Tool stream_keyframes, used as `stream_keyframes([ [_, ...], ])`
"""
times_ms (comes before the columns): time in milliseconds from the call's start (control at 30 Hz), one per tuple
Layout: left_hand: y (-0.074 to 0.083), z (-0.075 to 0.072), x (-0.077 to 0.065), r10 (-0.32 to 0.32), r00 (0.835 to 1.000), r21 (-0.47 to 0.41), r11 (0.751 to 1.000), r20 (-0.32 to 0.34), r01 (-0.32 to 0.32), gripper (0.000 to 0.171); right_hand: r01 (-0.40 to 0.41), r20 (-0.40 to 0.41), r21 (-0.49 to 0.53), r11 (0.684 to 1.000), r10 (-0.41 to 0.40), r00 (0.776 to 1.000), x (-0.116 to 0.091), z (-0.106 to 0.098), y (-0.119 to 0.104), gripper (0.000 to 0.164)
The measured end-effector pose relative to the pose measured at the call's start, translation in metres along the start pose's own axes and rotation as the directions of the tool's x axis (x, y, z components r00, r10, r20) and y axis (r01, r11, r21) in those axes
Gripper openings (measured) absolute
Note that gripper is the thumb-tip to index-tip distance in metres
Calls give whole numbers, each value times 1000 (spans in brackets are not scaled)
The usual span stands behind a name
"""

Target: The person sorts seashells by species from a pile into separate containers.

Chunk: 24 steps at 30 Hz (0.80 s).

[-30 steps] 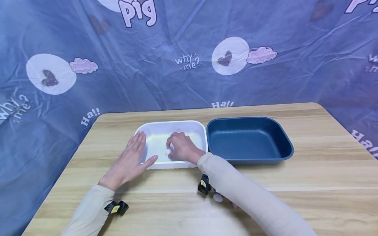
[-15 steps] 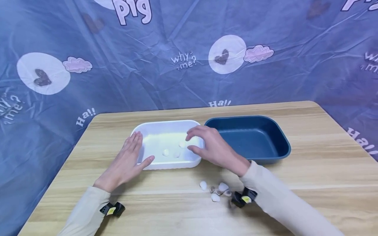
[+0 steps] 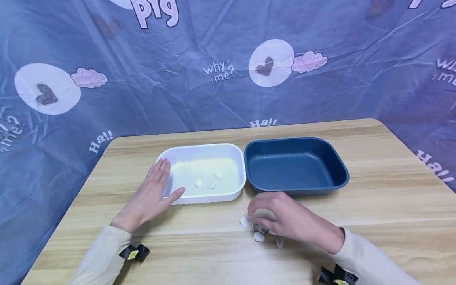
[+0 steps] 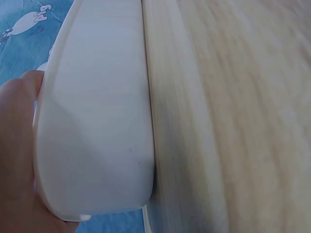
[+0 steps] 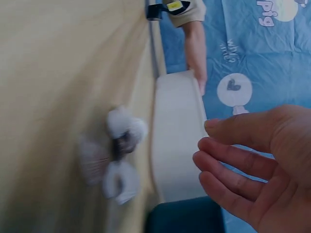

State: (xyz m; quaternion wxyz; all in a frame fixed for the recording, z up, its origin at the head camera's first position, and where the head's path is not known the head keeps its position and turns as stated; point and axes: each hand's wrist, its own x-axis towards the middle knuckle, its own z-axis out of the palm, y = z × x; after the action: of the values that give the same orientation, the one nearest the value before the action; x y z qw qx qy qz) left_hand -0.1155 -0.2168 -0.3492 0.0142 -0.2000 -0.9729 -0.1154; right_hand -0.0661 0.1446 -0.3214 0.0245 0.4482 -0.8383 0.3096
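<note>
My left hand (image 3: 147,198) rests on the left end of the white tray (image 3: 213,197), fingers straight along the rim and thumb over its near corner. Inside that tray lie several pale seashells, among them one shell (image 3: 198,183) nearest my thumb. My right hand (image 3: 285,215) hovers over a small group of seashells on the table, its fingers bent loosely and holding nothing. A white shell (image 3: 259,236) shows below the fingers and another shell (image 3: 244,222) to their left; the hand hides part of the group. In the right wrist view the shell cluster (image 5: 121,187) looks blurred, apart from the fingertips.
A dark blue tray (image 3: 295,189) stands right beside the white one, beyond my right hand. Both sit on a wooden table (image 3: 171,253). Behind the table hangs a blue printed cloth (image 3: 171,91).
My right hand has let go of a shell in the white tray, then moved right and toward me over the shells on the table. The left hand stays on the tray.
</note>
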Motion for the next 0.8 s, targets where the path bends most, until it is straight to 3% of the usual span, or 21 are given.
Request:
stream_keyframes([
  [300, -1, -1, 1, 3, 1000, 2, 1000, 7, -3, 92, 34, 23, -17, 999, -33, 999, -26, 15, 11, 23],
  [500, 0, -2, 2, 4, 1000, -5, 1000, 14, -4, 91, 4, 5, -69, 998, -3, 1000, -33, 27, 15, 25],
  [800, -1, -3, 2, 0, 1000, -7, 1000, 20, 0, 92, -47, -33, -62, 997, 45, 998, -40, 35, 18, 31],
])
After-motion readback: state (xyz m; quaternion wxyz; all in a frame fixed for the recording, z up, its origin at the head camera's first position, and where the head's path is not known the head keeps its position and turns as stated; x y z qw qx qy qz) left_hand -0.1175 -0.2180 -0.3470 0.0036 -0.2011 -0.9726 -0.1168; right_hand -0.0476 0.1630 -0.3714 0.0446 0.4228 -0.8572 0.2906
